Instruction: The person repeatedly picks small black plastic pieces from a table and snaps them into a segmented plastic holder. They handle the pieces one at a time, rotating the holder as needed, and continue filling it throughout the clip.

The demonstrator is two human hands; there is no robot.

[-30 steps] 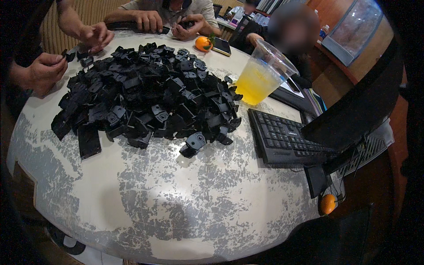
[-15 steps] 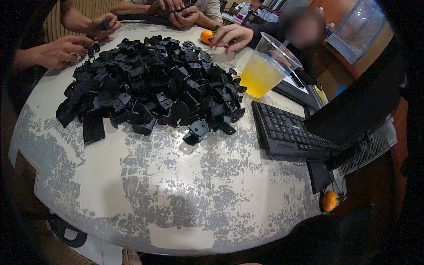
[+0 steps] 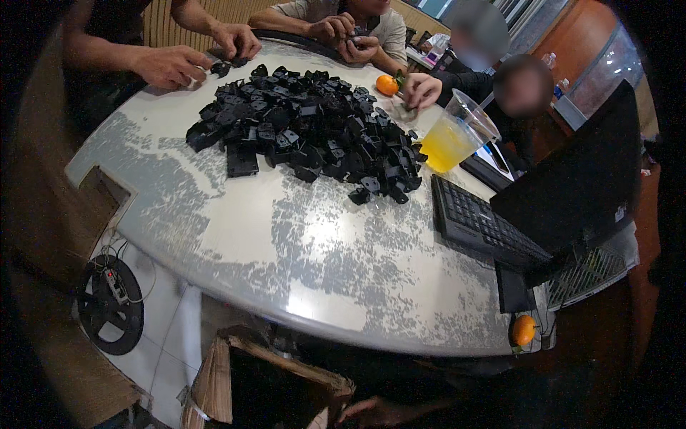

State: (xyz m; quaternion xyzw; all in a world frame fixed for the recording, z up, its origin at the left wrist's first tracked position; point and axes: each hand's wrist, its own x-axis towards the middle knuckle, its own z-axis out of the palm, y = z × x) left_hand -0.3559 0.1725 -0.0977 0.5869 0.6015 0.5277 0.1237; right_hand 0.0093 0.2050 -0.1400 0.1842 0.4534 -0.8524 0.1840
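At the bottom edge, my right hand point(image 3: 375, 412) reaches in from the right, low beside an opened cardboard box point(image 3: 218, 382) below the table. It is dim and partly cut off, so what its fingers do or hold cannot be made out. My left hand is out of the picture. On the table lies a wide heap of small black plastic parts point(image 3: 307, 125), some with tabs and round holes. A flat black rectangular piece point(image 3: 241, 160) lies at its near left edge.
Co-workers' hands handle black parts at the far left point(image 3: 175, 68) and far side point(image 3: 350, 39); another hand point(image 3: 421, 91) rests by an orange fruit point(image 3: 386, 85). Right: cup of yellow drink point(image 3: 449, 143), keyboard point(image 3: 479, 222), monitor point(image 3: 572, 179), second orange fruit point(image 3: 524, 329). Power strip point(image 3: 114, 284) lower left.
The view has shifted, showing the table higher and more floor and the cardboard box below. My right hand has come into sight at the bottom. The far-left co-worker's hands have moved closer together.
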